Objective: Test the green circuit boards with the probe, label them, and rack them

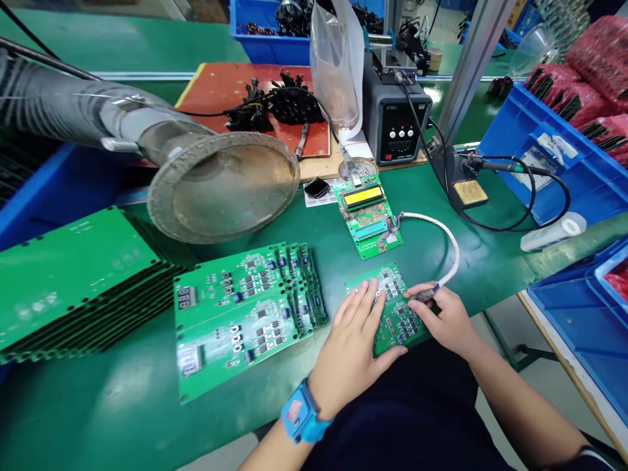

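Observation:
A green circuit board [400,317] lies on the bench close to my body. Across its left part my left hand [356,324] rests flat, fingers stretched out, with a blue wrist strap on that arm. My right hand [444,317] pinches a probe [422,294] at the end of a white sleeved cable [454,245], its tip at the board's right side; whether it touches is hidden. The cable runs to a green programmer board [370,219] with a lit yellow display and a teal socket. Left of my hands lie several overlapping circuit boards [230,320].
A fume extraction hood [223,186] hangs over the bench at left, above a stack of green panels [73,268]. At the back stand a soldering station [396,118] and a soldering iron [495,165] in its holder. Blue bins [554,157] line the right side.

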{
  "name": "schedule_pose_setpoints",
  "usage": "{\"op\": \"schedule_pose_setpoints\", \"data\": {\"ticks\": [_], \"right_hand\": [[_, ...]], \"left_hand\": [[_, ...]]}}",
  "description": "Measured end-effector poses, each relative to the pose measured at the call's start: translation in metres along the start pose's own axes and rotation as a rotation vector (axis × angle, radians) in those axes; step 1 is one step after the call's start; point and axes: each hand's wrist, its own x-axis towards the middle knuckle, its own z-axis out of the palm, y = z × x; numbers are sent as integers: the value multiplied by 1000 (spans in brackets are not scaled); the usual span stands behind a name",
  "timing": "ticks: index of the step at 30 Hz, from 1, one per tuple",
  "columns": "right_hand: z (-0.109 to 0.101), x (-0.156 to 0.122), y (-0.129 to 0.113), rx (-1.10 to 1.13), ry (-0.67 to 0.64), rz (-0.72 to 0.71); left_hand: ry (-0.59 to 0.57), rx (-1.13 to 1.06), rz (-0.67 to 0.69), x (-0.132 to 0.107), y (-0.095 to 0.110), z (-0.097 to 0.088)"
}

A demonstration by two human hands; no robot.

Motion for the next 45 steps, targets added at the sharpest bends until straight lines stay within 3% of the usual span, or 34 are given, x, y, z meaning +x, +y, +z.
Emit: {"op": "schedule_pose_setpoints", "data": {"ticks": [13, 24, 29, 45], "right_hand": [[-1, 0, -2, -58, -23, -57], [8, 3, -6, -111, 80, -130], [5, 3, -6, -86, 53, -147], [1, 1, -1, 9, -5, -37]], "left_hand": [[-6, 13, -4, -1, 0, 0], [-18, 54, 12, -1, 0, -1], [-26, 54, 8, -1, 0, -1], [-6, 26, 0, -1, 1, 1]]}}
